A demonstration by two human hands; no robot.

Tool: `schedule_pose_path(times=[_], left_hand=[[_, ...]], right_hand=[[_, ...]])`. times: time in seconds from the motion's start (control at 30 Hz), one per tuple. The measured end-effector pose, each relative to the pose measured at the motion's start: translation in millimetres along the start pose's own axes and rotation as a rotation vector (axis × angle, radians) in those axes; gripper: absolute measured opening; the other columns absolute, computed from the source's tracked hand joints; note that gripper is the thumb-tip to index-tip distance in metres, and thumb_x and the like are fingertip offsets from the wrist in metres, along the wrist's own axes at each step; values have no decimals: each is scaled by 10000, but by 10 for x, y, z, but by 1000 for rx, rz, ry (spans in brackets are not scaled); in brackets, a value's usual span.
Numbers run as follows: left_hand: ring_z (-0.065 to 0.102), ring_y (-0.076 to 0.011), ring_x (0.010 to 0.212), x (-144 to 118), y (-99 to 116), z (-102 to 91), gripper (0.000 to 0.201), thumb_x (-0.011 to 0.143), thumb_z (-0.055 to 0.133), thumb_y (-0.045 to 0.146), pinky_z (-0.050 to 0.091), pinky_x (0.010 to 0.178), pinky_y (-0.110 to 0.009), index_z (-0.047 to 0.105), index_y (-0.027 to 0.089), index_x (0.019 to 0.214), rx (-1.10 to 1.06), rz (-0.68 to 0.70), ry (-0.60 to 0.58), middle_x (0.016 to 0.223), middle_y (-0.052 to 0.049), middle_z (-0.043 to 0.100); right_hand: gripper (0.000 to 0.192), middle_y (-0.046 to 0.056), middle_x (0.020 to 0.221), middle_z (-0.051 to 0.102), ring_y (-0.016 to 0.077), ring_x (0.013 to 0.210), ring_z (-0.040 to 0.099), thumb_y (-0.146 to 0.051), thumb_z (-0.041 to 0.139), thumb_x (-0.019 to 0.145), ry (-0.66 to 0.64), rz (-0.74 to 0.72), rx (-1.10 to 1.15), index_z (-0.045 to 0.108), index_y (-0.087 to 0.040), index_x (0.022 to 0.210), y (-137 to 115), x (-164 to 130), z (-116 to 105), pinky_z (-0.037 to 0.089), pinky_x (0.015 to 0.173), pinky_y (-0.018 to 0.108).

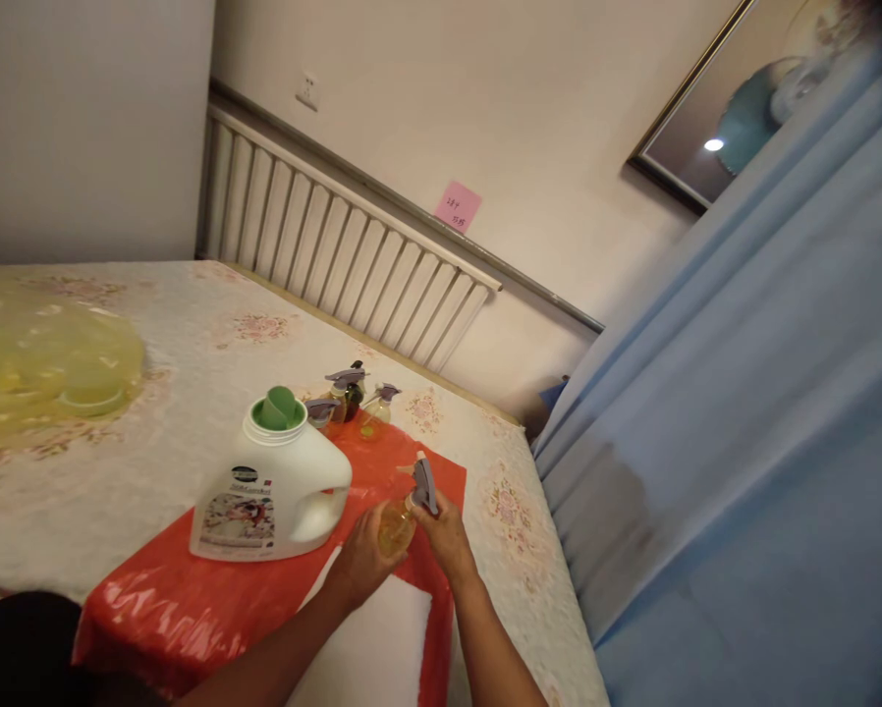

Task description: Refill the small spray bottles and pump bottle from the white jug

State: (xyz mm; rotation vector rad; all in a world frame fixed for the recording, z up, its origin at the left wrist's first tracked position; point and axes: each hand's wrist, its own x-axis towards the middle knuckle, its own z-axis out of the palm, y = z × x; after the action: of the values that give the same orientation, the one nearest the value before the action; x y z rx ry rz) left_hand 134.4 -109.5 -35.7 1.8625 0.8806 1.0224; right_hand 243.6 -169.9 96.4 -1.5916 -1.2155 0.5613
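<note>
A small amber spray bottle (395, 528) with a grey trigger head (424, 483) is held up between my two hands, tilted to the right. My left hand (365, 555) wraps round its body. At the neck, just under the trigger head, the fingers of my right hand (445, 535) close on it. To the left stands a large white detergent jug (275, 491) with a green spout (279, 408) in its open mouth. Below my hands a white sheet (382, 638) lies on red plastic (146, 589).
Behind the jug stand several more spray bottles, one of them clear (375, 416). A yellow translucent plastic heap (50, 358) lies at the left on the flowered cover (191, 393). A radiator (338, 236) runs along the wall; a blue curtain (743, 412) hangs at the right.
</note>
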Motion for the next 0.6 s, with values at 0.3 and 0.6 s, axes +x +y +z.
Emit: schedule_pose_path(times=[0.3,0.6], left_hand=[[517,-326,1280,-2,49,-13,716,681,686,297,440,1062,-510,432,192,1342,-4,13,14,1338,-134,574],[498,-329,1294,-5,29,-5,707,704,681,301,429,1065,-530,410,197,1348,8,23,1,1346,-136,555]], right_hand=[[145,-23,770,614,155,706,523,-309,651,788,-46,-31,-34,685,-197,875,-55,-16,-16,425,693,259],[145,-22,748,627,153,686,544,-303,670,762,-11,-37,-44,676,-183,844,-32,-29,10,438,671,260]])
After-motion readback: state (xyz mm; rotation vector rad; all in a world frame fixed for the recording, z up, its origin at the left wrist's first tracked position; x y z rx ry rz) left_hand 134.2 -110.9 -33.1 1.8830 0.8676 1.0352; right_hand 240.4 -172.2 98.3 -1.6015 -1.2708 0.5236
